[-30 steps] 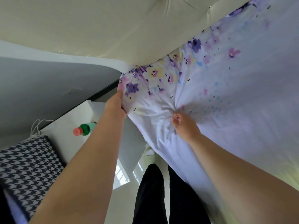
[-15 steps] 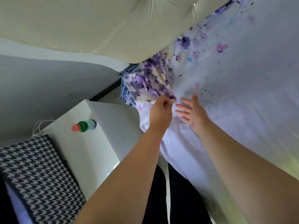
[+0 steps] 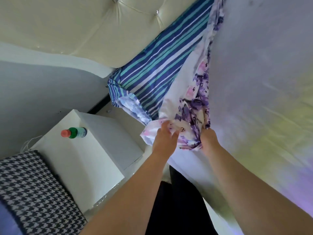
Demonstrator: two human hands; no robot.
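A person stands at the corner of a bed by the cream tufted headboard (image 3: pixel 84 31). The left hand (image 3: pixel 163 139) pinches the pale edge of a white bed sheet printed with purple and pink flowers (image 3: pixel 194 106). The right hand (image 3: pixel 209 139) grips the bunched print just beside it, fingers buried in the folds. The sheet's corner is gathered off the mattress, seemingly to strip it, baring a blue, teal and white striped under-sheet (image 3: pixel 152 77). A green bottle with a red cap (image 3: pixel 74 132) lies on a white bedside cabinet (image 3: pixel 94 150) nearby.
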